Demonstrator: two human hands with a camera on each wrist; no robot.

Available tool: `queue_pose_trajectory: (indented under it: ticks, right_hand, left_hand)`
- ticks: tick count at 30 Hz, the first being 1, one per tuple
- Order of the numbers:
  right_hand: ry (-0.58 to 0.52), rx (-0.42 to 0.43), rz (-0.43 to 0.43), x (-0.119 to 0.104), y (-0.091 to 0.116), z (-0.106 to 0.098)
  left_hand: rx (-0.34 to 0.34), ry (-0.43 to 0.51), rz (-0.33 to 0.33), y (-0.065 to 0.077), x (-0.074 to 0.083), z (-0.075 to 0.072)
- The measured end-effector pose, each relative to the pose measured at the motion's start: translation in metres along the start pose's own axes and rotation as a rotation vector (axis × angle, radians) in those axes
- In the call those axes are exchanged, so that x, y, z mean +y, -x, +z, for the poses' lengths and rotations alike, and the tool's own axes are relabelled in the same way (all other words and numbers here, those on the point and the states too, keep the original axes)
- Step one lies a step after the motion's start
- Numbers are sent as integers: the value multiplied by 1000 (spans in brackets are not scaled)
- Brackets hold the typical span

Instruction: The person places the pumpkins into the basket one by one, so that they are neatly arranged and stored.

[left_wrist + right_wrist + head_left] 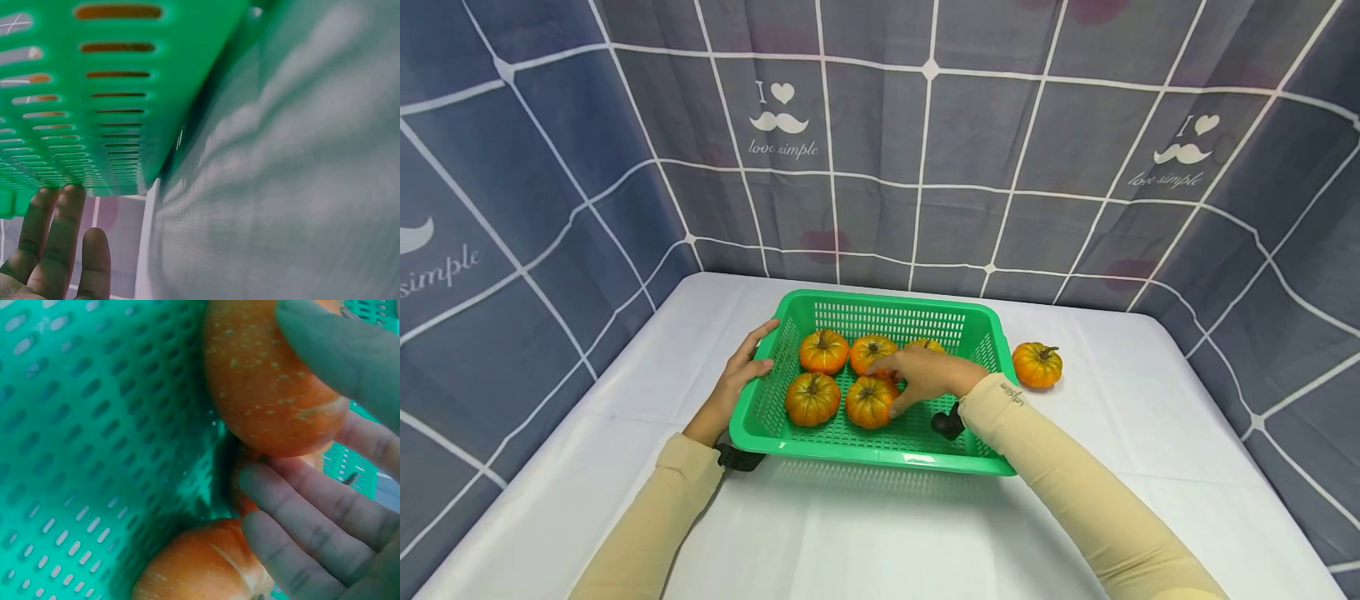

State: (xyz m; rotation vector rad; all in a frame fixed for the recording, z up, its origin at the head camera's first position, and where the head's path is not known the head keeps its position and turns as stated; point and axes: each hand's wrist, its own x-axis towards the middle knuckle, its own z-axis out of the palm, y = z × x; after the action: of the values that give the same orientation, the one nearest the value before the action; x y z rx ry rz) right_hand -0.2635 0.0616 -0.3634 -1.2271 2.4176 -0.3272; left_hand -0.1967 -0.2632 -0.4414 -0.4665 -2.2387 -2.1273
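A green plastic basket (880,456) with slotted walls stands on the table, with several small orange pumpkins inside. My right hand (931,372) reaches over its right side and grips the front middle pumpkin (868,403) between thumb and fingers. From the right wrist view, the thumb lies across this pumpkin (265,387), and other fingers extend beside another pumpkin (194,565). At the basket's left side is my left hand (741,379), fingers straight. In the left wrist view its fingertips (72,195) touch the slotted outer wall (56,112).
One more pumpkin (1037,365) sits on the white tablecloth (1150,417), outside the basket on the right. A grey checked curtain (880,208) hangs behind the table and along both sides. Black wrist cameras are partly visible near each wrist.
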Motion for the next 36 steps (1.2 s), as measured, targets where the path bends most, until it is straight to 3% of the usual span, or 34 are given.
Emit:
queue_pose_trajectory:
  ticks: [18, 36]
  right_hand:
    - [-28, 28, 6, 2, -7, 11]
    - [-90, -4, 25, 1, -2, 5]
  left_hand:
    - [5, 22, -6, 0, -2, 0]
    - [7, -20, -21, 2, 1, 0]
